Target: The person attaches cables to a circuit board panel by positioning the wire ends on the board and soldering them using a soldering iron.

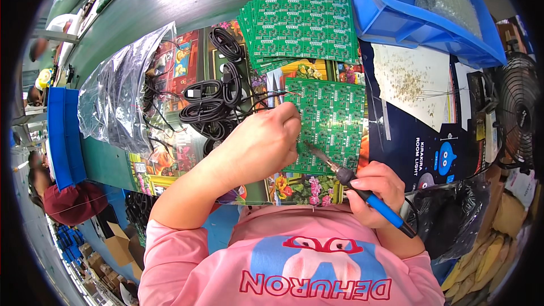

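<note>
A green circuit board panel (pixel 343 114) lies flat in front of me, divided into several small repeating boards. My right hand (pixel 375 190) is closed round the blue handle of a soldering iron (pixel 384 209), whose tip slants down to the panel near its left middle. Over the panel's left edge, my left hand (pixel 263 144) is closed with fingers pinched; what they hold is hidden beneath them. Thin wire ends from black cables (pixel 207 102) reach the panel's upper left edge, just above that hand. The cables lie coiled to the left.
Behind the panel rises a stack of green circuit board panels (pixel 306 25). A clear plastic bag (pixel 116 93) of black cables lies left. A blue bin (pixel 391 25) stands far right, near a speckled white sheet (pixel 411 76) and a black fan (pixel 517 110). A blue tray (pixel 63 136) is at far left.
</note>
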Available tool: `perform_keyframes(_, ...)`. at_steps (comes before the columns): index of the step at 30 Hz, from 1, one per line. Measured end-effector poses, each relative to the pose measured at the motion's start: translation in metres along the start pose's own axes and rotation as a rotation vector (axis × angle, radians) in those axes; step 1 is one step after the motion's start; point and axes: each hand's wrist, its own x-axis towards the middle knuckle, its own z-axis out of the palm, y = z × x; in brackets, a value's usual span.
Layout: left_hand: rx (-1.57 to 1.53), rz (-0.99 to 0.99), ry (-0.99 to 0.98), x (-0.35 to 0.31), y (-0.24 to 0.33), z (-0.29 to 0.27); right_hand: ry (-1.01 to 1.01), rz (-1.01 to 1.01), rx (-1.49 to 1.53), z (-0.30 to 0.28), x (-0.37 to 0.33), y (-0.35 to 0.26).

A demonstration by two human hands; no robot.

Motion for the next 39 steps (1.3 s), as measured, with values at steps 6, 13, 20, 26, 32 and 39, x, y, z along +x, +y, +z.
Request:
perform_keyframes(6,-0.010,0.018,0.047,-0.001,0.000,0.001,0.097,0.067,-0.044,-0.001,-0.010,-0.001)
perform_keyframes(13,-0.002,-0.019,0.042,0.001,-0.011,-0.015,0.152,0.106,-0.121,-0.002,-0.010,-0.006)
perform_keyframes(20,0.020,-0.058,0.134,-0.005,-0.009,-0.005,0.161,0.145,-0.070,0.001,-0.015,-0.006)
perform_keyframes(26,-0.022,-0.004,0.223,-0.004,-0.007,-0.020,0.206,0.174,-0.078,0.002,-0.019,-0.010)
perform_keyframes(32,0.315,-0.281,0.476,-0.032,-0.021,-0.073,0.219,0.296,0.022,0.002,-0.031,-0.001)
perform_keyframes(39,0.650,-0.636,0.209,-0.106,-0.040,-0.095,0.225,0.263,0.042,0.002,-0.027,-0.001)
